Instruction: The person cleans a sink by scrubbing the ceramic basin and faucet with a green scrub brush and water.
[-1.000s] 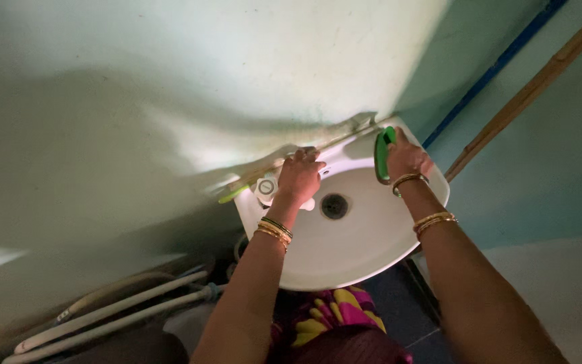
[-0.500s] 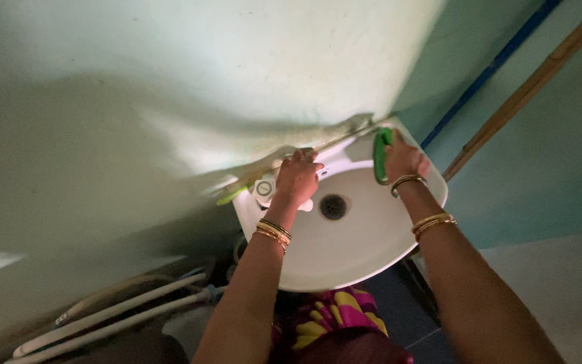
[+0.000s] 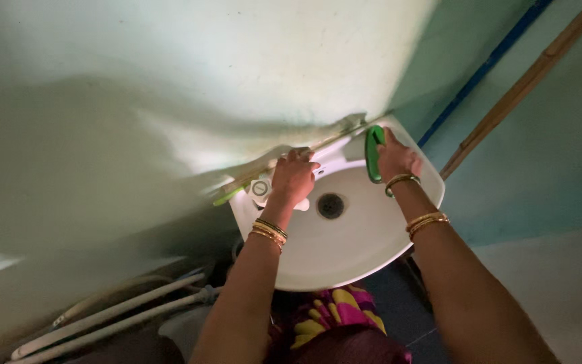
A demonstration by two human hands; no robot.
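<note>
A white wall-mounted wash basin (image 3: 345, 256) sits against a pale green wall, with a dark drain hole (image 3: 331, 205) in its bowl. My right hand (image 3: 395, 158) grips a green scrub brush (image 3: 373, 154) and presses it on the basin's back right rim. My left hand (image 3: 294, 177) rests closed over the tap at the basin's back edge, next to a small white round fitting (image 3: 260, 188). Both wrists wear gold bangles.
A green-handled item (image 3: 227, 196) lies on the basin's left rim by the wall. White pipes (image 3: 109, 313) run along the floor at lower left. A blue pipe (image 3: 486, 67) and a brown pole (image 3: 527, 84) lean in the right corner. Colourful clothing (image 3: 335, 317) shows below the basin.
My right hand and the green brush have shifted slightly left and up along the basin's back rim. My left hand stays on the tap.
</note>
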